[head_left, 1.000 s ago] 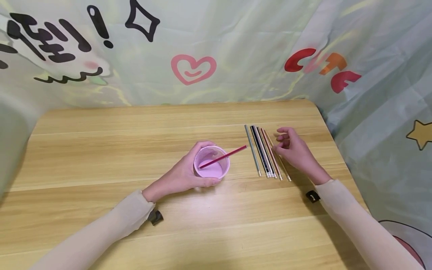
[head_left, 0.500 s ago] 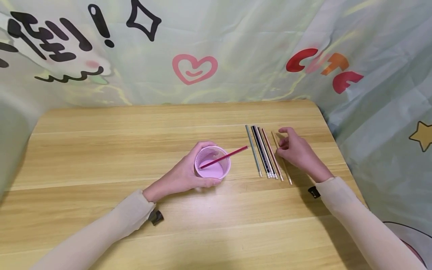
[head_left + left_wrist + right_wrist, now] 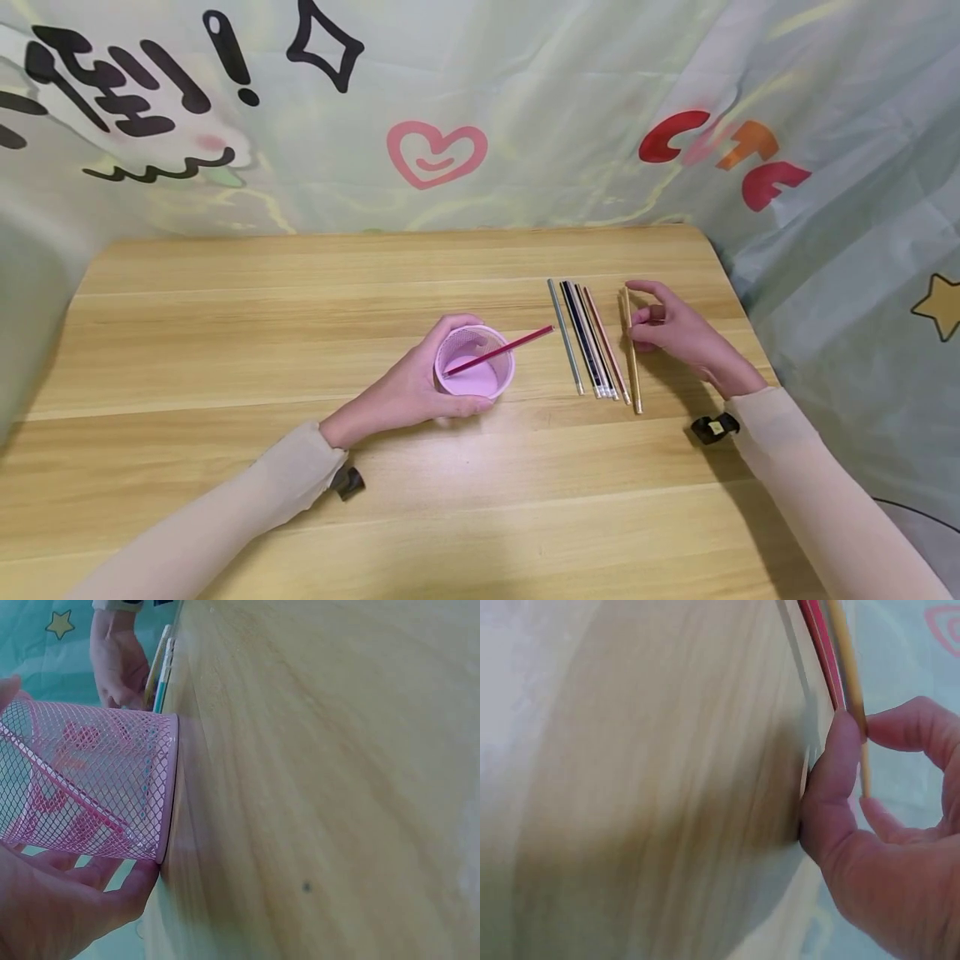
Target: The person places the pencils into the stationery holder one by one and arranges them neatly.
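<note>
On the counter (image 3: 225,333), head view, the left hand (image 3: 405,387) gripped an upright pink mesh cup (image 3: 472,333) with a red pencil (image 3: 525,338) leaning inside, and the right hand (image 3: 678,333) pinched a yellow pencil (image 3: 633,371) beside other pencils (image 3: 588,333); left-wrist view confirmed the grip, right-wrist view the pinch.

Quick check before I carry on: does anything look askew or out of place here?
Nothing looks spilled or broken. Only the dark red pencil stands out: it slants in the pink mesh cup, its end jutting out toward the row of pencils, which lie roughly parallel.
</note>
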A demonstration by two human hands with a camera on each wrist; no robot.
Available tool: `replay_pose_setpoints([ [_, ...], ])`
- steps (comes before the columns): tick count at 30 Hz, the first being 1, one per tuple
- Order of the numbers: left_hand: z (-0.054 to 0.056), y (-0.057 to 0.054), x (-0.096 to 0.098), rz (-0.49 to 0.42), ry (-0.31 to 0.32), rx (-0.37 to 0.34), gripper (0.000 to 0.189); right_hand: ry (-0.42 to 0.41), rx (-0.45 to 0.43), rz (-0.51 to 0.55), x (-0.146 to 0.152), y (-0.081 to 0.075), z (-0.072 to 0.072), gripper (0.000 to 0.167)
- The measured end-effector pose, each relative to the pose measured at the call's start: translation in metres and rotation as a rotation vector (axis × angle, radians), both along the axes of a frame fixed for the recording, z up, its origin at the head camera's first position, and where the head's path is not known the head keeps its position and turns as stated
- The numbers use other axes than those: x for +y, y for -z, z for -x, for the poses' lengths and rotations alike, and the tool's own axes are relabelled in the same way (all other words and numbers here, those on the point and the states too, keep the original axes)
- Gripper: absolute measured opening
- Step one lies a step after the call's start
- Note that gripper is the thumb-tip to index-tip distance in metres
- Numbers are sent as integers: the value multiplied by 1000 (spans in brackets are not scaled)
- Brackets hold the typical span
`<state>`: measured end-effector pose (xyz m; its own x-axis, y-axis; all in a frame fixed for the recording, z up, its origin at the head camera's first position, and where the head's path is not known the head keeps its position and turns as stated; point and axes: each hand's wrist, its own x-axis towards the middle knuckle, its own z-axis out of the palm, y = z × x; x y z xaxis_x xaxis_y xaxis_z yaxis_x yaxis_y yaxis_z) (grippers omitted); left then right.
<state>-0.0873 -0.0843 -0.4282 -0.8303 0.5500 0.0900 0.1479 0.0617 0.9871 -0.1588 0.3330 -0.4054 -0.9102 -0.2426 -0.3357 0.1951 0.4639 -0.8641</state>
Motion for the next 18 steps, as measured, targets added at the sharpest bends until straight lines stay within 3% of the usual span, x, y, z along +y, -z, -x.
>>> replay_pose_setpoints([
  [5,0,0,-1,7,-1,-2,97,27,-5,81,4,1,-2,85],
  [9,-1,0,0,21,-1,-4,97,78,-4,184,7,1,-8,75],
  [13,-1,0,0,31,-2,-2,95,168,-6,398,6,-1,-16,64],
  [18,0,0,-1,20,-4,6,95,258,53,636,-5,-11,-26,62],
])
